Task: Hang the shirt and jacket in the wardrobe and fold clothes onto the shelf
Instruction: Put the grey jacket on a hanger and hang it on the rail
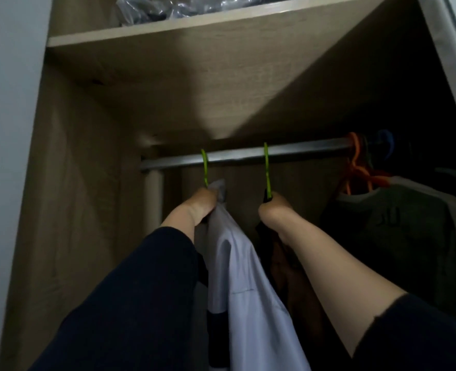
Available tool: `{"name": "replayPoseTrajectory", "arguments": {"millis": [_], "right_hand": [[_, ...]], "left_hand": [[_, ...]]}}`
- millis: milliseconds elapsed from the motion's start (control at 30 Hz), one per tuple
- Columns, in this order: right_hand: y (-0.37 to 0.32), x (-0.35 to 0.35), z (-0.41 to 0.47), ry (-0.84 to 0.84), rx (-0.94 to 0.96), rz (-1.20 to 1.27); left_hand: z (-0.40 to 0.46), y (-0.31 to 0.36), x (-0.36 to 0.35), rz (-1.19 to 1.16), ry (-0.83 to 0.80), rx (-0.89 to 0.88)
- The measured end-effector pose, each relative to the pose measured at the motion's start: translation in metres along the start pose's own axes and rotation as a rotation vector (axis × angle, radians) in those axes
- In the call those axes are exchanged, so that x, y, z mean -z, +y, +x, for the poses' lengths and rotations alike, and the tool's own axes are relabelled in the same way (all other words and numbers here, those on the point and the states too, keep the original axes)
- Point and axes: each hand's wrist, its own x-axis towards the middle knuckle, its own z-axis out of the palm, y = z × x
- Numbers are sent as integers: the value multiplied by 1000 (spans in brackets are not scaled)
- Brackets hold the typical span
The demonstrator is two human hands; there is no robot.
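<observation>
One cam only, head-worn, wide-angle, so no shared view w/ another. We look forward and tilted up into the wardrobe [82, 236] from close in front. Shelf [194, 30] edge sits at top of frame, its underside filling the upper half. Rail [248, 155] runs left-right across mid-frame, farther in. Both forearms reach away from us from the bottom edge; left hand [202, 203] and right hand [273, 210] end up just below the rail, near centre. Wide-angle bends the side panels outward.
</observation>
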Motion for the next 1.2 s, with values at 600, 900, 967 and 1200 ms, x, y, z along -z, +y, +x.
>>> {"name": "replayPoseTrajectory", "arguments": {"millis": [600,900,967,1200], "right_hand": [[34,-9,-122,39,56,-183],[81,-13,-203,41,172,-323],[86,-12,-225,59,215,-361],[104,-1,-316,-49,267,-368]], "left_hand": [[-123,-74,-8,-183,124,-210],[-218,-133,9,55,231,-253],[-246,-138,18,125,281,-230],[-371,-146,51,553,577,-26]]}}
